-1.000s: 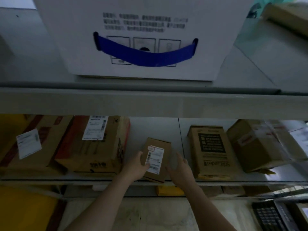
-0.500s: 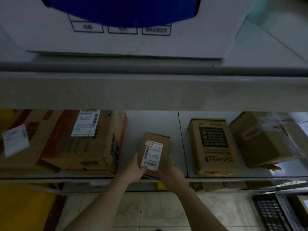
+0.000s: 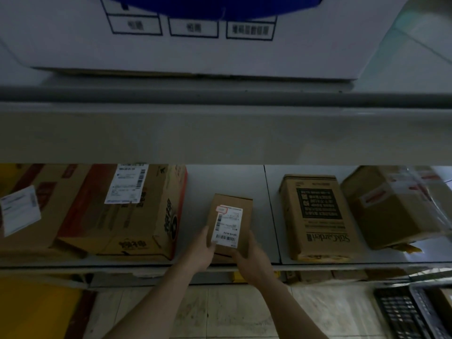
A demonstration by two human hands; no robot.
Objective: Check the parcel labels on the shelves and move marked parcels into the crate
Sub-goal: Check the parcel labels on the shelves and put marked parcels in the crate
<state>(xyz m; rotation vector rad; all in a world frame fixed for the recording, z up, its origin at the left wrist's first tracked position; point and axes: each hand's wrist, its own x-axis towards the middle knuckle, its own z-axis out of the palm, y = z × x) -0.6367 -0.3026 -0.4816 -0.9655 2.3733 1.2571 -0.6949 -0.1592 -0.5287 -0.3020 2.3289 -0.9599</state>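
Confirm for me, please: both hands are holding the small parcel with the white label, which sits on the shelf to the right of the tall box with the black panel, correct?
Not quite. In the head view the small parcel, held by the left hand and right hand, sits left of the tall box with the black panel, not right of it. The rest holds: both hands grip it, and it carries a white label.

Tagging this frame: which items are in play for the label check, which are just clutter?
In play: small parcel with red-marked label, held by left hand and right hand; black crate.
Clutter: white box above.
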